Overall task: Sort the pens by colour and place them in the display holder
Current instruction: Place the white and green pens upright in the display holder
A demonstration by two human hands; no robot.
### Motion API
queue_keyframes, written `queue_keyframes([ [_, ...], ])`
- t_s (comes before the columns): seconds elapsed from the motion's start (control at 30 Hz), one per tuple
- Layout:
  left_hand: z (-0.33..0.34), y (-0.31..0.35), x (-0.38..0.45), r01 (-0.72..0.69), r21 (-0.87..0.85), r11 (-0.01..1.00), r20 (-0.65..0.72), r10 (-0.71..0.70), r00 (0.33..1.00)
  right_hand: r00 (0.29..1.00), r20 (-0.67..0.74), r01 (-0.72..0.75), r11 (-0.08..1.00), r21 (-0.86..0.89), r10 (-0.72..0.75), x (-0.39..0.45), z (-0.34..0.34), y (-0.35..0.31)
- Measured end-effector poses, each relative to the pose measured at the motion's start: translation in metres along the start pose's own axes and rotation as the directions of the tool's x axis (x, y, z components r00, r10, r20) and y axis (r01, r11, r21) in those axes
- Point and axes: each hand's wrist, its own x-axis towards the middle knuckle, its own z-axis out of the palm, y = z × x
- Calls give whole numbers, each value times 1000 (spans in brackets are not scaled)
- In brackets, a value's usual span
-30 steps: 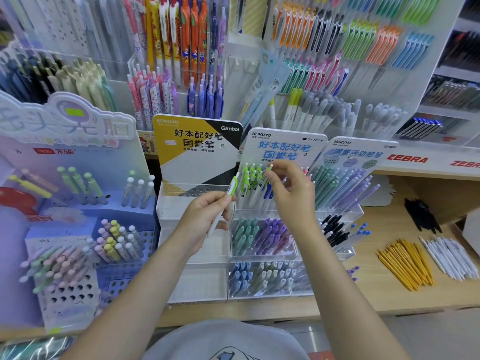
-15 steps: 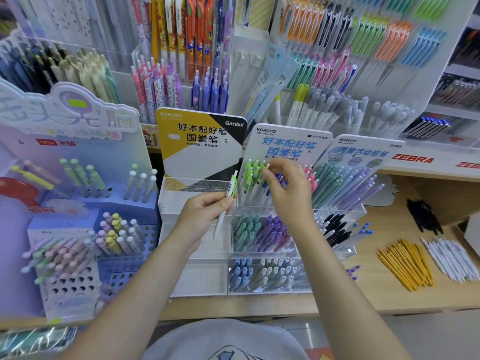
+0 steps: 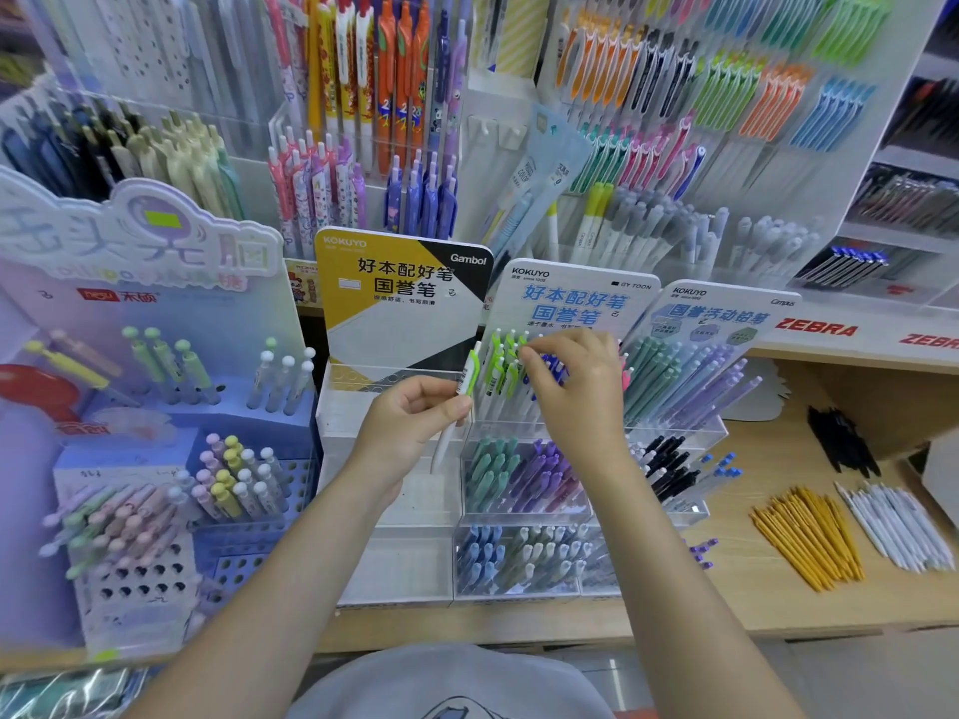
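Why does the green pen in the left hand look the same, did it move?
No. The green pen stays beside the yellow Gambol sign, held by the left hand.

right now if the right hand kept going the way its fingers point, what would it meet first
Most likely the green-clipped pens standing in the top row of the display holder: the right hand reaches up and leftward at them, fingertips seemingly already at their tops, though depth is unclear.

wooden counter [image 3: 778,609] | white slanted rack [image 3: 882,147] | bright even light
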Motion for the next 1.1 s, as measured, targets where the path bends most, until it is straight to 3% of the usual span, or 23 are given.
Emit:
queue_keyframes([
  [0.07,4,5,2,-35,47,998,20,34,999,982,133,-167,949,266,135,-1,-13,-12],
  [0.13,14,12,2,-78,89,993,60,73,996,933,294,-323,846,424,208,-2,-20,-20],
  [0.3,36,21,4,-220,262,940,137,189,972,925,285,-364,806,466,253,0,-29,-17],
  [0.37,35,20,10,-371,548,749,132,361,923,932,242,-357,794,493,269,3,-38,-13],
  [0.47,29,22,16,-530,774,346,300,536,789,955,130,-298,837,459,269,7,-51,-1],
  [0.53,25,19,22,-559,820,123,440,489,753,968,86,-250,901,356,235,8,-50,7],
  [0.63,20,11,29,-554,832,-26,532,319,784,977,67,-214,944,249,204,4,-39,14],
  [0.77,17,1,33,-577,814,-72,574,261,776,995,40,-95,986,140,90,-1,-27,11],
  [1.1,12,-7,35,-589,808,21,552,325,768,996,86,-25,997,68,19,2,-18,11],
])
